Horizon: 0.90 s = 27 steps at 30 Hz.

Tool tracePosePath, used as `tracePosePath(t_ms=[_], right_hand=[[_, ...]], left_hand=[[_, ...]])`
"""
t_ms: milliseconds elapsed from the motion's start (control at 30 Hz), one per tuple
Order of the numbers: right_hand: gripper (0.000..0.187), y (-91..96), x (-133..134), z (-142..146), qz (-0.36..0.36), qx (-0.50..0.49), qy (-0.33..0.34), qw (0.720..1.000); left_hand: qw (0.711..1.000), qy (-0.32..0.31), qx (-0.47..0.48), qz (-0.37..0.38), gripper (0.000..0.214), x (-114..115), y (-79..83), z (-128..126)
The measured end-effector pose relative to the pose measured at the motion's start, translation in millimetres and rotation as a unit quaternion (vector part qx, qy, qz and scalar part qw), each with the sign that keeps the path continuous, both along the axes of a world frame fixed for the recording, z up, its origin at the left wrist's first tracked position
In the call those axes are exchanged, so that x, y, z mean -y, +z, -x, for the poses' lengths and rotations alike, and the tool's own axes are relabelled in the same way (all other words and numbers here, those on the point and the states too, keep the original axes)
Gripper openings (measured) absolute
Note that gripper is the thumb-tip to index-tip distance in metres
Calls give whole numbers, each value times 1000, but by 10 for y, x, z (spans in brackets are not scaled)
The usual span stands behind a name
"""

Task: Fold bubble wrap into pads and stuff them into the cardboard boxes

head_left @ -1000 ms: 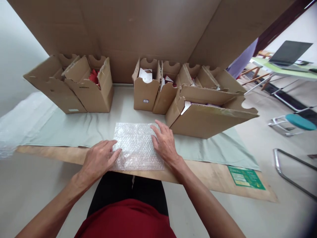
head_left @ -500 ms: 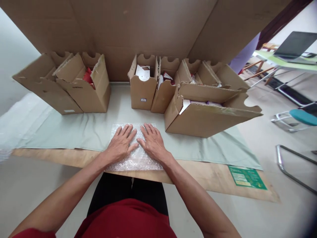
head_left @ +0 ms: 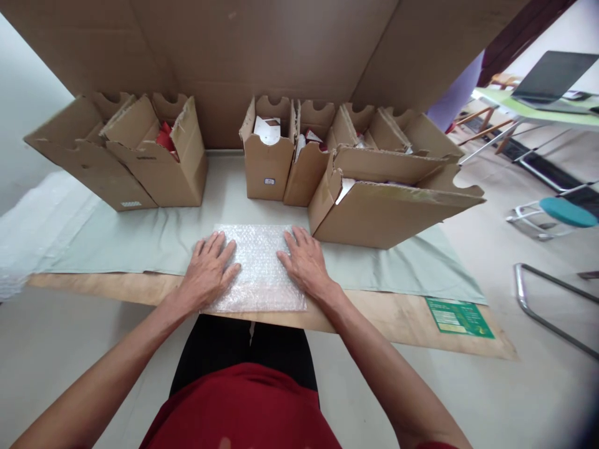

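A rectangular sheet of clear bubble wrap (head_left: 259, 262) lies flat at the front of the table, its near edge close to the wooden rim. My left hand (head_left: 209, 269) rests on the sheet's left side, palm down with fingers stretched forward and the thumb pointing inward. On the right side lies my right hand (head_left: 304, 259), also palm down, fingers spread over the sheet's edge. Neither hand grips anything. Bare bubble wrap shows between the two hands.
Behind the sheet stand several open cardboard boxes; a left one (head_left: 187, 178) holds something red, a middle one (head_left: 264, 171) something white. A long box (head_left: 393, 215) stands close at right. More bubble wrap (head_left: 37, 224) lies at far left. A green printed sheet (head_left: 461, 317) lies front right.
My hands have slid apart, left hand toward the left edge and right hand toward the right edge of the bubble wrap. The view has shifted slightly.
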State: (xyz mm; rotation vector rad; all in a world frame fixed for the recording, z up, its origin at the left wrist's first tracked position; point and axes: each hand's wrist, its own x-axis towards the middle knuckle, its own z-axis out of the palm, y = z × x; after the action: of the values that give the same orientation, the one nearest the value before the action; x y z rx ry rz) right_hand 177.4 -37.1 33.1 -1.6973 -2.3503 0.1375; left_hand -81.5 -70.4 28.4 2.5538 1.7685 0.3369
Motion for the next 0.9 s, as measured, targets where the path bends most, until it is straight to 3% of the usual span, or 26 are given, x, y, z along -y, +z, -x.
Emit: tracePosePath(t_ms=[167,267,367,467,700,800,900], right_hand=[[37,67,523,-427,-22,-84,101,991],[47,75,836,-585,4,-96,175,980],[59,55,997,-604,23,-69,214,974],[57,40,1017,-553,21,-54,213,975],[23,-11,949,-448,-61,-97,192,975],[23,-42,929,-407,-86,-131,168,973],[26,-40,897,-391,-67,-167,145,973]], left_hand=[[993,-111,42,-22,51,375,71,85],[983,-179,39,1,53,523,43,90],[980,-195,27,3,59,566,-19,101],[981,-192,25,-1,60,555,-49,116],[983,-179,41,8,59,541,-7,96],[983,-177,45,14,56,539,13,83],[984,-170,57,20,52,539,36,76]])
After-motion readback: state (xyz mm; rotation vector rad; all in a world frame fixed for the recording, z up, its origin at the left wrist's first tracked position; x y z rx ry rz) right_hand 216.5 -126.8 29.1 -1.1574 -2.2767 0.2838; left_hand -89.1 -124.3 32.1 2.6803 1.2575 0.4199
